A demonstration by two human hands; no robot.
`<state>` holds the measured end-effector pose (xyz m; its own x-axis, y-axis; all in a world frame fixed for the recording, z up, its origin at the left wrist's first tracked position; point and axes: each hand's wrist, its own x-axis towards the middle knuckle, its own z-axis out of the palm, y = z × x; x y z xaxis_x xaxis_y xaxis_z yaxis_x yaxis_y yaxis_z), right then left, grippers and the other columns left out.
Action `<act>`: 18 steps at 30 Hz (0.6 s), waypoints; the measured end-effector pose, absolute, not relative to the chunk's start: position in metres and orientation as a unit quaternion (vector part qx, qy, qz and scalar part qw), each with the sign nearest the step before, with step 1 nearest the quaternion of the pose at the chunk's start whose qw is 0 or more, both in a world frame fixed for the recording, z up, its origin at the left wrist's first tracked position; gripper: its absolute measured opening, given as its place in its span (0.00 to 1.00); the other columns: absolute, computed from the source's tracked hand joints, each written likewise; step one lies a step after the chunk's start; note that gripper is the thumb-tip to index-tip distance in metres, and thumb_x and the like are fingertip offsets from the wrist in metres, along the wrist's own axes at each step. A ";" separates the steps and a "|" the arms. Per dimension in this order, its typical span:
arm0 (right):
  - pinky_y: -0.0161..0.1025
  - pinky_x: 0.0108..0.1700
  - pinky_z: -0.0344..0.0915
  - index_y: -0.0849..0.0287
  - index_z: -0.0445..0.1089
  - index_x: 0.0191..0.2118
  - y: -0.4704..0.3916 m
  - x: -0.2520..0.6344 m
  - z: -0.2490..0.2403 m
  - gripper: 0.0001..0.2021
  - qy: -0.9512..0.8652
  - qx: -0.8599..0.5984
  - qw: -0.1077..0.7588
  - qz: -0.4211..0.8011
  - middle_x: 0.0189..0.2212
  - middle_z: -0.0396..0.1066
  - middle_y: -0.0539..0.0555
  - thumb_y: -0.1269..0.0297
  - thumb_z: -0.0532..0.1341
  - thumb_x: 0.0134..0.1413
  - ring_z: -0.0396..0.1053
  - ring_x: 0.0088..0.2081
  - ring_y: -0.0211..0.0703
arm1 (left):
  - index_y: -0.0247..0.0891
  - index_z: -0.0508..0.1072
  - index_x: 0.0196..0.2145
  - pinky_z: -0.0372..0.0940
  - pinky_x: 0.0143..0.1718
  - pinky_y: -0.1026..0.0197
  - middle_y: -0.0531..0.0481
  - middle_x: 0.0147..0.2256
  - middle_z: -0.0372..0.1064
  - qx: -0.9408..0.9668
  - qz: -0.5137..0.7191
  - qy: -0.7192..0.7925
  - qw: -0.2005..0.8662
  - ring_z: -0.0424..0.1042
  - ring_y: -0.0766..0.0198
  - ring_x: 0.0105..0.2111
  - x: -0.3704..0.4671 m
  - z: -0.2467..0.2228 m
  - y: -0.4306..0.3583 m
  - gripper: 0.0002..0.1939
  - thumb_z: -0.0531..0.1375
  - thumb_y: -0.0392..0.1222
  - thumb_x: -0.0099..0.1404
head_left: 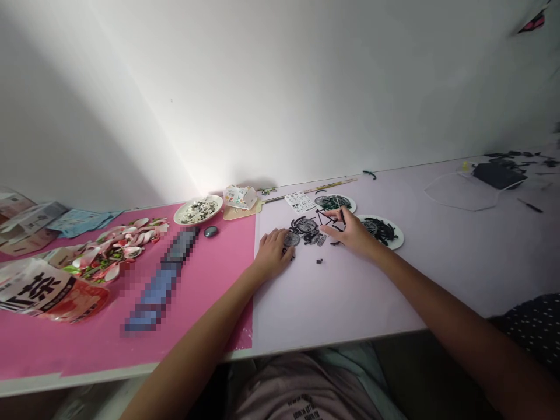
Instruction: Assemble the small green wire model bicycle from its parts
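Observation:
My right hand pinches a small black toy bicycle frame between thumb and fingers, a little above the table. Flat on the table to the left rests my left hand, fingers apart. Its fingertips are beside a small spoked wheel; whether they touch it I cannot tell. Between the hands lies a cluster of black and grey plastic bicycle parts, with another spoked wheel among them. A small black piece sits alone nearer to me.
Behind the parts are a printed instruction sheet and a plate with dark green parts. A second plate of black parts stands right of my hand. Leftward are a bowl of white pieces, a dark mouse and a plastic bag.

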<state>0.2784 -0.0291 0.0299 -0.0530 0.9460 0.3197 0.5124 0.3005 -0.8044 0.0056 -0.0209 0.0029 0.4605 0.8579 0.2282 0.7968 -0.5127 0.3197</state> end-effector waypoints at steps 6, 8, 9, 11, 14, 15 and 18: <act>0.54 0.59 0.65 0.50 0.60 0.44 -0.032 0.275 0.030 0.15 -0.696 -0.564 0.377 0.235 0.61 0.70 0.58 0.49 0.63 0.62 0.68 0.61 0.56 | 0.40 0.57 0.66 0.54 0.68 0.39 0.37 0.63 0.65 0.852 0.204 0.476 0.079 0.63 0.48 0.65 0.005 0.002 -0.021 0.26 0.47 0.52 0.76; 0.52 0.58 0.65 0.50 0.59 0.44 -0.030 0.273 0.027 0.14 -0.703 -0.568 0.372 0.210 0.60 0.70 0.59 0.49 0.62 0.63 0.67 0.60 0.55 | 0.40 0.57 0.66 0.54 0.67 0.39 0.37 0.62 0.66 0.852 0.207 0.474 0.080 0.63 0.48 0.65 0.005 0.001 -0.020 0.26 0.46 0.53 0.77; 0.51 0.57 0.66 0.50 0.59 0.44 -0.029 0.271 0.026 0.15 -0.712 -0.565 0.366 0.199 0.59 0.70 0.58 0.49 0.62 0.62 0.68 0.59 0.55 | 0.40 0.57 0.66 0.54 0.68 0.38 0.37 0.63 0.65 0.853 0.207 0.472 0.079 0.62 0.48 0.65 0.005 0.001 -0.020 0.27 0.46 0.54 0.76; 0.50 0.54 0.67 0.50 0.60 0.45 -0.023 0.269 0.024 0.16 -0.742 -0.548 0.336 0.188 0.57 0.70 0.58 0.47 0.62 0.62 0.68 0.57 0.55 | 0.40 0.56 0.67 0.52 0.68 0.37 0.36 0.64 0.63 0.856 0.204 0.470 0.077 0.60 0.47 0.67 0.005 0.001 -0.021 0.28 0.48 0.55 0.75; 0.49 0.53 0.67 0.50 0.62 0.47 -0.010 0.264 0.022 0.19 -0.787 -0.520 0.275 0.187 0.55 0.69 0.58 0.45 0.64 0.59 0.67 0.56 0.56 | 0.39 0.55 0.68 0.50 0.69 0.35 0.34 0.66 0.61 0.856 0.193 0.474 0.079 0.57 0.44 0.69 0.005 0.002 -0.022 0.33 0.52 0.57 0.73; 0.49 0.54 0.67 0.50 0.62 0.46 -0.005 0.261 0.022 0.20 -0.795 -0.516 0.259 0.186 0.54 0.69 0.58 0.44 0.65 0.58 0.67 0.57 0.56 | 0.38 0.54 0.69 0.49 0.70 0.35 0.34 0.67 0.60 0.855 0.188 0.477 0.082 0.56 0.42 0.70 0.005 0.003 -0.022 0.34 0.53 0.58 0.73; 0.51 0.54 0.67 0.50 0.63 0.47 0.008 0.254 0.019 0.25 -0.802 -0.519 0.230 0.184 0.54 0.67 0.59 0.42 0.69 0.51 0.67 0.56 0.58 | 0.37 0.54 0.70 0.48 0.70 0.34 0.33 0.68 0.58 0.854 0.181 0.479 0.091 0.52 0.41 0.71 0.004 0.003 -0.023 0.36 0.52 0.61 0.72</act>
<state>0.2536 0.0077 0.0193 -0.3548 0.9178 0.1781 0.7483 0.3930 -0.5345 0.0042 -0.0234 0.0034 0.4756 0.8509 0.2232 0.7852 -0.5250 0.3285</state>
